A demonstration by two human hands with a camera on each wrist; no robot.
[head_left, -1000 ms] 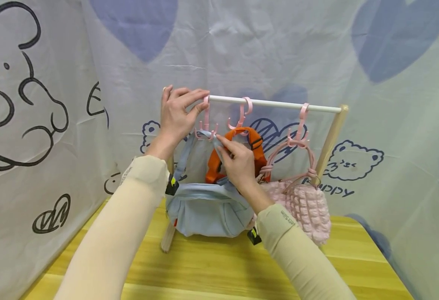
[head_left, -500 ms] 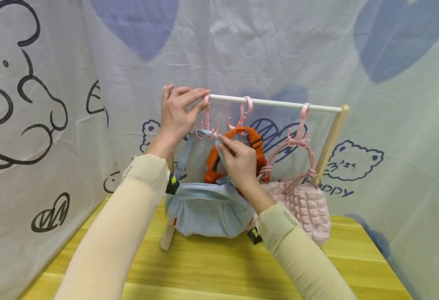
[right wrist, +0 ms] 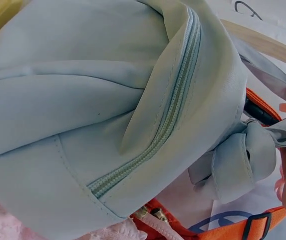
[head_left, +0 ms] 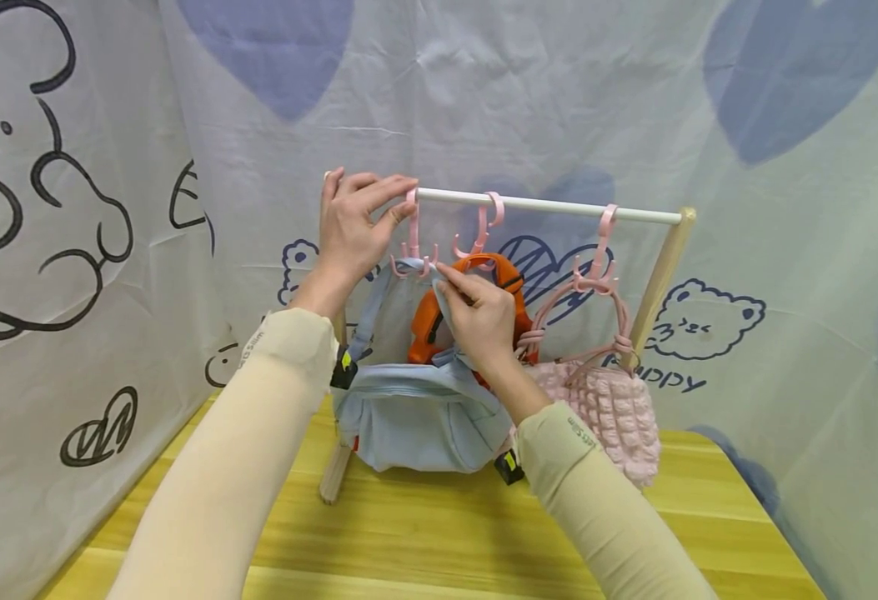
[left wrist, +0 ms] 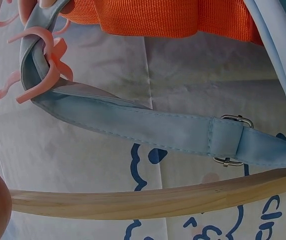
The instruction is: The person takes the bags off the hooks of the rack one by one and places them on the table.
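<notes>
A Two-Sided Hold

Head view: the left hand (head_left: 353, 225) pinches a pink hook (head_left: 413, 233) at the rail (head_left: 551, 205), seemingly steadying it; the right hand (head_left: 484, 321) pinches a blue strap (head_left: 369, 317), the blue bag (head_left: 412, 425) hanging below both. Left wrist: the strap sits in the hook's prongs (left wrist: 52, 72), likely bearing weight. Right wrist: the bag hangs creased beside the right hand.

The tabletop (head_left: 423, 537) shows yellow wood grain and a rounded far right corner (head_left: 697, 450). A rack (head_left: 559, 206) stands directly on it, one wooden leg (head_left: 333, 475) planted at the left; whether the light blue bag (head_left: 423, 429) also touches it cannot be told.
</notes>
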